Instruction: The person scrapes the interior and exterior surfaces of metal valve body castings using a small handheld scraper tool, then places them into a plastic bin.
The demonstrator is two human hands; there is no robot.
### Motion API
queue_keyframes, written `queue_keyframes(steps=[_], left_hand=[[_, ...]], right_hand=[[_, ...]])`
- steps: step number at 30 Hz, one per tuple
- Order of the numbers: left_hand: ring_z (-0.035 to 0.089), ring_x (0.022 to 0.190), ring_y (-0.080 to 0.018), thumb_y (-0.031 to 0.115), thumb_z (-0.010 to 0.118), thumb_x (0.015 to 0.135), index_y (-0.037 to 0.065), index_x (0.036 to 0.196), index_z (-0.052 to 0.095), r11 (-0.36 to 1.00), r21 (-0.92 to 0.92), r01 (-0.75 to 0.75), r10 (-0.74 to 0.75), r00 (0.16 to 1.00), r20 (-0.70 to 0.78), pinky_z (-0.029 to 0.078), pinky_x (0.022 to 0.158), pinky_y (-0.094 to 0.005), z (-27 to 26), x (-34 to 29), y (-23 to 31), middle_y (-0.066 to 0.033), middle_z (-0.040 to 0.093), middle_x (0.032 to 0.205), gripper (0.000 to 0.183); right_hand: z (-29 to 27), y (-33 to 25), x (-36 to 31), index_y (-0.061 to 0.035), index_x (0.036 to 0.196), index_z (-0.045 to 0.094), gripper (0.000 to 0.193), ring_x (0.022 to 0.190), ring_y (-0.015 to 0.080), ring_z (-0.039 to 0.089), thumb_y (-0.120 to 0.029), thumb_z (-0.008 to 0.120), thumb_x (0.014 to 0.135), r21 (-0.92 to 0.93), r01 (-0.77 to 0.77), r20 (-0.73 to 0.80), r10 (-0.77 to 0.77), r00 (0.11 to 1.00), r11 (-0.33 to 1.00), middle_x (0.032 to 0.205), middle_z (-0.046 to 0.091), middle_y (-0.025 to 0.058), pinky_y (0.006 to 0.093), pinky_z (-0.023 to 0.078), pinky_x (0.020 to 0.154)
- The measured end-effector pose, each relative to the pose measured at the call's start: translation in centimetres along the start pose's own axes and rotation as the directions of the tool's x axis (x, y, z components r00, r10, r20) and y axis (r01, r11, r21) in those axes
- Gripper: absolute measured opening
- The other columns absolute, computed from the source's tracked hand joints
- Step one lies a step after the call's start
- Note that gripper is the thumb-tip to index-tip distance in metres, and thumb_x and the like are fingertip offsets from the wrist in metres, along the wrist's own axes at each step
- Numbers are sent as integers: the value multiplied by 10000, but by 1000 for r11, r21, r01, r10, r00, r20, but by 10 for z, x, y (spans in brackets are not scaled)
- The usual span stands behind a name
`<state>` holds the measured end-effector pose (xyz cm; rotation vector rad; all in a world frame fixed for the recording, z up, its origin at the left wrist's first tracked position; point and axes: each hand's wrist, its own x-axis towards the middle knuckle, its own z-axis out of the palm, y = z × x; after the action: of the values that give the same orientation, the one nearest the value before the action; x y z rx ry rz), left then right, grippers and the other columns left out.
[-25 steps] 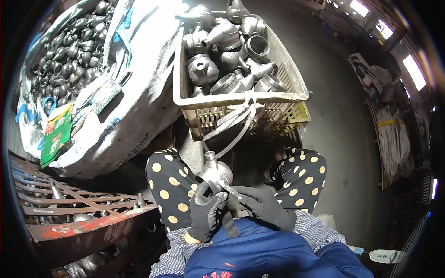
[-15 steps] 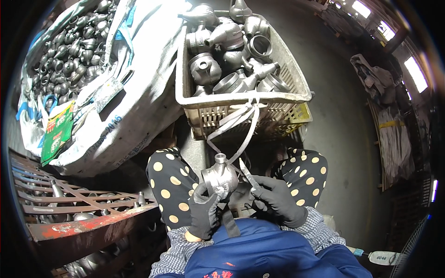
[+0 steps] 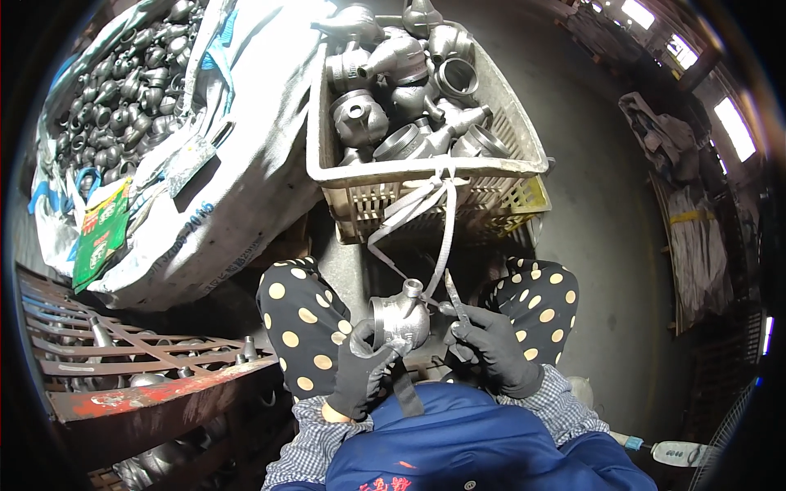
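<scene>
My gloved left hand [image 3: 359,372] is closed around a grey metal casting [image 3: 401,322], a rounded hollow body with a short round neck pointing up. In my gloved right hand [image 3: 495,348] is a slim, pointed, file-like tool [image 3: 455,299], its tip upward. The right fingers are closed on the tool, and one fingertip reaches close to the casting's neck; whether it touches, I cannot tell. Both hands are above my lap, between my knees in dotted trousers [image 3: 299,327].
Ahead stands a plastic crate [image 3: 426,170] heaped with similar castings, white straps [image 3: 446,221] hanging from its front. A large white sack [image 3: 254,139] of smaller castings is at the left. Below it, a rusty metal rack [image 3: 155,391] holds more parts. Concrete floor [image 3: 606,245] lies right.
The casting has shifted right and slightly down in my left hand, its neck tilting more to the right. My right hand's tool now stands more upright, and a finger stretches toward the casting.
</scene>
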<state>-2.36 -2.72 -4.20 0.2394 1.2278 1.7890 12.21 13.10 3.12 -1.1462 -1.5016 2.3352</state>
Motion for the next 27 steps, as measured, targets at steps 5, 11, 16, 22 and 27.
queue_keyframes(steps=[5, 11, 16, 22, 27], left_hand=[[633, 823, -99, -25, 683, 824, -38, 1068, 583, 980, 188, -61, 56, 998, 30, 525, 737, -234, 4, -3, 5, -77, 664, 969, 264], [614, 759, -76, 15, 691, 838, -27, 962, 624, 964, 264, 2, 28, 993, -111, 496, 683, -199, 4, 2, -1, -25, 663, 822, 147], [582, 729, -53, 2, 660, 857, -20, 938, 640, 999, 45, 11, -13, 999, 34, 469, 670, -184, 6, -2, -1, 5, 641, 802, 86], [620, 766, -91, -20, 600, 903, -50, 972, 606, 993, 120, -1, -12, 994, 107, 519, 711, -237, 1, -6, -11, -48, 650, 847, 75], [537, 647, -35, 87, 625, 928, -12, 821, 612, 968, 239, -71, 86, 995, -54, 424, 570, -197, 4, 5, -12, 6, 619, 724, 146]], right_hand=[[-2, 6, 0, 47, 1237, 581, 340, 585, 51, 504, -74, 565, 919, 0, -18, -10, 18, 1000, 1000, 753, 600, 23, 181, 390, 510], [0, 6, 2, 33, 1257, 571, 357, 603, 39, 503, -68, 586, 915, -41, -10, -28, 8, 1000, 999, 822, 635, 27, 177, 387, 523], [5, 4, 13, 22, 1331, 511, 454, 686, 45, 550, -47, 615, 894, -100, 187, -77, -195, 978, 977, 1038, 661, 42, 177, 440, 602], [6, -5, 24, 20, 1314, 534, 477, 1040, 137, 618, -54, 675, 865, -218, 346, 171, -313, 934, 913, 1172, 649, 109, 268, 490, 903], [20, 8, 24, 38, 1248, 579, 412, 1028, 135, 635, -59, 690, 863, -395, 554, 288, -474, 832, 733, 1170, 657, 107, 264, 495, 899]])
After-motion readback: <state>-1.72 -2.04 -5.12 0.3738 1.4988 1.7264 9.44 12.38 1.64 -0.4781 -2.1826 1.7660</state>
